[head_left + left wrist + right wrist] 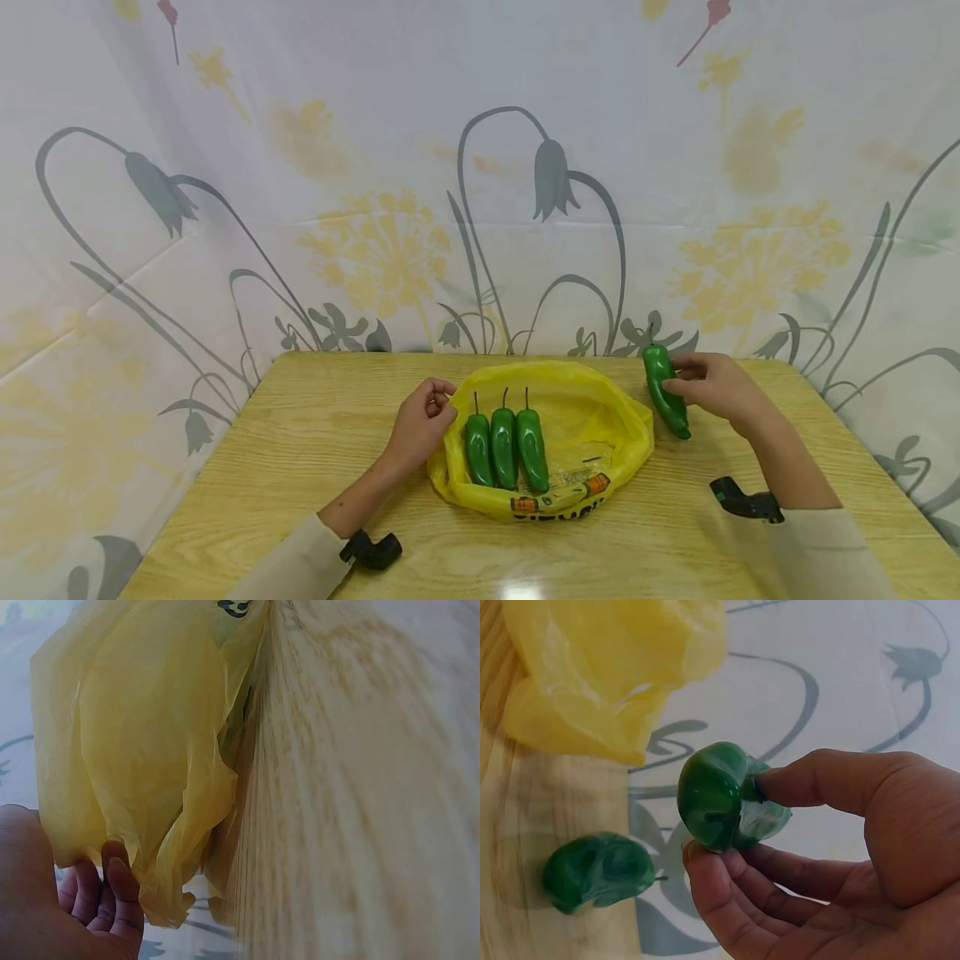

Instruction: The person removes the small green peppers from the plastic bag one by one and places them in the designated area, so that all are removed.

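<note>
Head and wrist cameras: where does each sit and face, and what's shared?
Head: on the head, facing forward and down over the yellow bag and table; left hand, right hand and forearms show.
Left wrist: on that wrist, facing the bag and table; left hand shows.
Right wrist: on that wrist, facing the held green pepper; right hand shows.
Head and right wrist share that pepper and the bag.

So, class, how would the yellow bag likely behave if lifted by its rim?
The yellow bag would probably flop, since its plastic looks thin and creased. It may sag toward the person's left, where three green peppers sit inside. Its crumpled rim might fold inward easily.
</note>
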### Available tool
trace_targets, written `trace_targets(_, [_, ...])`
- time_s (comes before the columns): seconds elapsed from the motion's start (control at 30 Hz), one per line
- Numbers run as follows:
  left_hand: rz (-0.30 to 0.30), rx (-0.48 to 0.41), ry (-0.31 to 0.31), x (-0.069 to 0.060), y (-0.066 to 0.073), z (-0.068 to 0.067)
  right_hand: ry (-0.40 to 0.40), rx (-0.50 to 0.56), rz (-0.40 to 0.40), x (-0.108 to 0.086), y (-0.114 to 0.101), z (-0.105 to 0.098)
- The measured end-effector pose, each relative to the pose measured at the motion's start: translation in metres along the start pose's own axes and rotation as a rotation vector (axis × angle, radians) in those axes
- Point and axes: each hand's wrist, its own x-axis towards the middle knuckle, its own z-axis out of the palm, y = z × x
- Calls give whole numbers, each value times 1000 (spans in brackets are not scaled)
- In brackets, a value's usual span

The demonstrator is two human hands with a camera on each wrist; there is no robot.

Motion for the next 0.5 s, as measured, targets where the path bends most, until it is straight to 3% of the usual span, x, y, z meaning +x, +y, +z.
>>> trace_targets(0.07, [8,-5,-7,2,-6,-1,-9,14,19,1,5,-2])
trace_targets(0.5, [9,0,-21,2,-8,-3,-7,39,73,5,35,-11])
